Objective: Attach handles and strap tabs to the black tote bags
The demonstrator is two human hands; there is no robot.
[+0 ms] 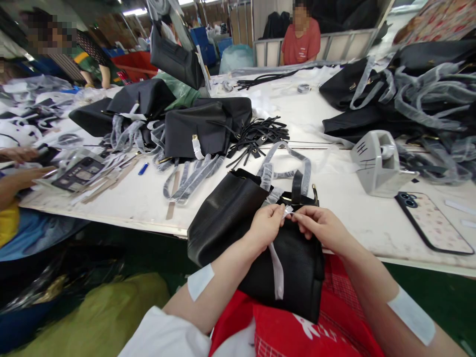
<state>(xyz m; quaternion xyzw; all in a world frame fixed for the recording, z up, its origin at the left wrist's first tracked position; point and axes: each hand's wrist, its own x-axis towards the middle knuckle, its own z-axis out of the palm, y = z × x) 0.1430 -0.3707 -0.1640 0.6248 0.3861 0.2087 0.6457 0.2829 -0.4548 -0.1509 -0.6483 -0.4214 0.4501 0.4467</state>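
A black leather handbag [238, 218] rests half on my lap and half on the front edge of the white table [148, 198]. Its handles are wrapped in clear plastic film. My left hand [266, 225] and my right hand [322, 225] meet over the bag's top, both pinched on a thin strip of white protective wrap [277, 267]. The strip hangs down over the bag's front. Each of my forearms carries a white patch.
A grey tape dispenser [375, 163] and a phone [433, 223] lie to the right. More black bags [201, 129], loose black straps [256, 136] and wrapped handles cover the table. Another person's arm [15, 181] reaches in at the left; a person in red [301, 39] sits opposite.
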